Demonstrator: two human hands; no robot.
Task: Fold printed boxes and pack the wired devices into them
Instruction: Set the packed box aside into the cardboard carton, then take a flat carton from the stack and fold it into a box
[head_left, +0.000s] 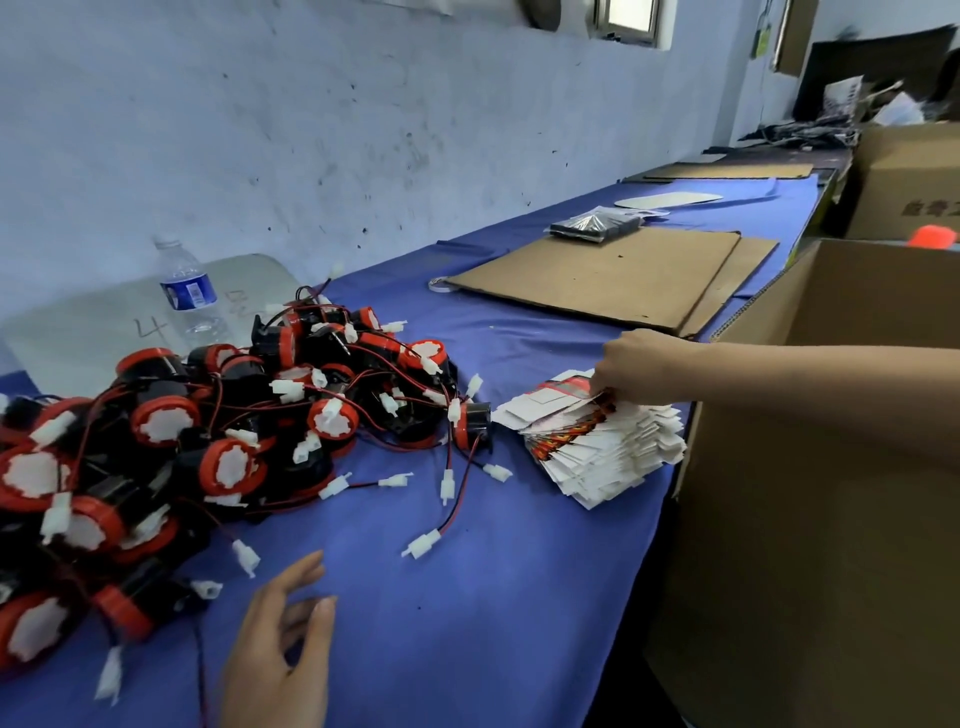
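Note:
A big heap of black and red round wired devices (218, 426) with white connectors covers the left of the blue table (467, 597). A fanned stack of flat printed boxes (597, 447) lies at the table's right edge. My right hand (631, 369) reaches in from the right and pinches the top flat box of that stack, lifting its near corner. My left hand (283, 644) hovers low over the cloth at the bottom centre, fingers relaxed and holding nothing, just right of the heap.
A large open cardboard carton (810, 467) stands right of the table. Flat cardboard sheets (613, 280) and a wrapped dark packet (595, 226) lie farther back. A water bottle (187, 296) stands by the wall behind the heap. More cartons (909, 182) sit at far right.

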